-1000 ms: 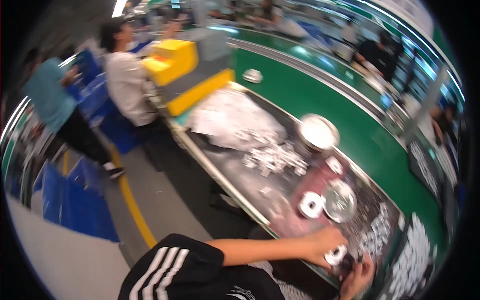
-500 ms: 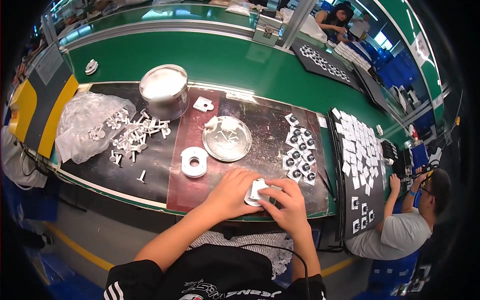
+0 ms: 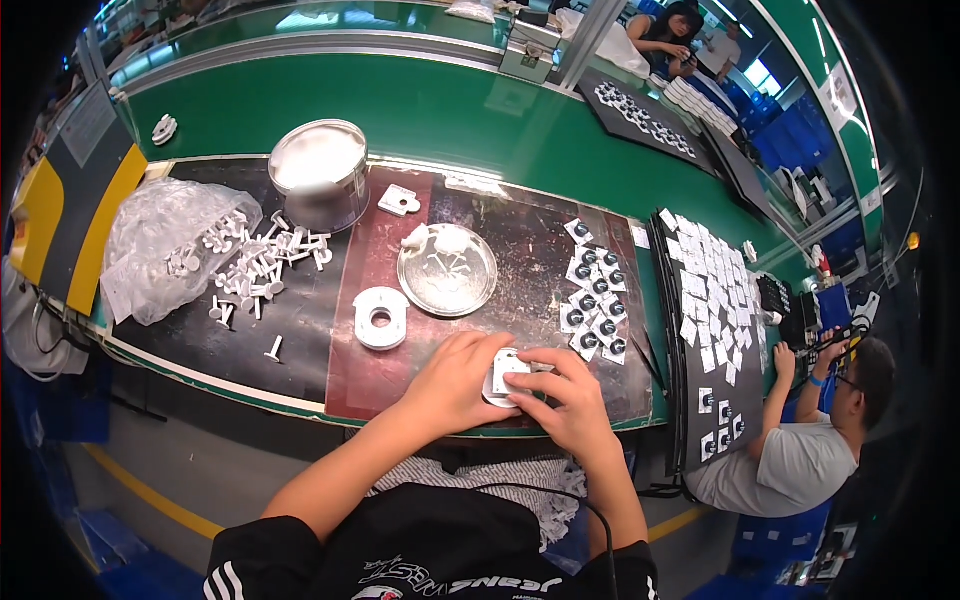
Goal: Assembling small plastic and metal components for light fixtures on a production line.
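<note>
At the front edge of the table, both hands meet over a white round holder (image 3: 494, 394) with a small white square plate (image 3: 507, 367) on top. My left hand (image 3: 455, 385) curls around the holder's left side. From the right, my right hand (image 3: 568, 398) presses its thumb and forefinger against the plate. The fingers partly cover both pieces. Just beyond my left hand sits another white ring-shaped holder (image 3: 364, 330). A round metal lid (image 3: 470, 298) with small white pieces on it lies farther back.
Left are loose white mushroom-shaped pins (image 3: 262, 270), a clear plastic bag (image 3: 150, 230) and a metal can (image 3: 330, 195). White squares with black round parts (image 3: 600, 287) lie right, beside a black board (image 3: 680, 400) of white squares. A co-worker (image 3: 805, 430) sits at the right.
The whole view has shifted slightly, so the table appears a little farther left. My right thumb and forefinger have shifted a little on the white plate; both hands stay at the holder.
</note>
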`<state>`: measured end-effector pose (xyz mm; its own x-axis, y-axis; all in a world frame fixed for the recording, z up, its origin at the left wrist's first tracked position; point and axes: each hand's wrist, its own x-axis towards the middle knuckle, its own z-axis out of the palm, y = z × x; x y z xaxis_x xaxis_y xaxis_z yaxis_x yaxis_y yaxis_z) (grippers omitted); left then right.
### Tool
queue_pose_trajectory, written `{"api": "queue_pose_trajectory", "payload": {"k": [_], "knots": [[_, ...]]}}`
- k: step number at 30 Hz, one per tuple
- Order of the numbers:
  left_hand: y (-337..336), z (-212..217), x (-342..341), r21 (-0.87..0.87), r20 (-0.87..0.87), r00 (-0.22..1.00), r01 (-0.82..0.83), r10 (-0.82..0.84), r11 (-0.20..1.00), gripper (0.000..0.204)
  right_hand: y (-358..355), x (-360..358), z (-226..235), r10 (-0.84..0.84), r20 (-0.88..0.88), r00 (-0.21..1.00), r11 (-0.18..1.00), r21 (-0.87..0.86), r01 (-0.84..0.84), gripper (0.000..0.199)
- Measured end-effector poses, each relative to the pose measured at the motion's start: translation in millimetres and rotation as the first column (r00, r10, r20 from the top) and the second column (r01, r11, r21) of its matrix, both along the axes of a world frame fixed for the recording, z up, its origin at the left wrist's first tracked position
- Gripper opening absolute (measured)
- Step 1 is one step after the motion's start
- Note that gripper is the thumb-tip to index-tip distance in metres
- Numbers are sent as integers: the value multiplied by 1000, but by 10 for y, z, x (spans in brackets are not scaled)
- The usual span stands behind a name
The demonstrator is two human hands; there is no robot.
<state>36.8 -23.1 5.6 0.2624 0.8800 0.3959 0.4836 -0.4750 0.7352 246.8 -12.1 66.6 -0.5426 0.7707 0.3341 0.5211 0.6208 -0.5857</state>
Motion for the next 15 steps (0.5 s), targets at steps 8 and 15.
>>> {"api": "queue_pose_trajectory", "payload": {"k": [8, 15], "knots": [[-11, 2, 14, -5, -8, 1000, 9, -9, 1000, 87, -38, 4, 72, -34, 77, 996, 999, 12, 33, 26], [-4, 40, -31, -67, -32, 999, 13, -15, 998, 83, -70, -20, 56, -51, 86, 995, 998, 24, 49, 26]]}}
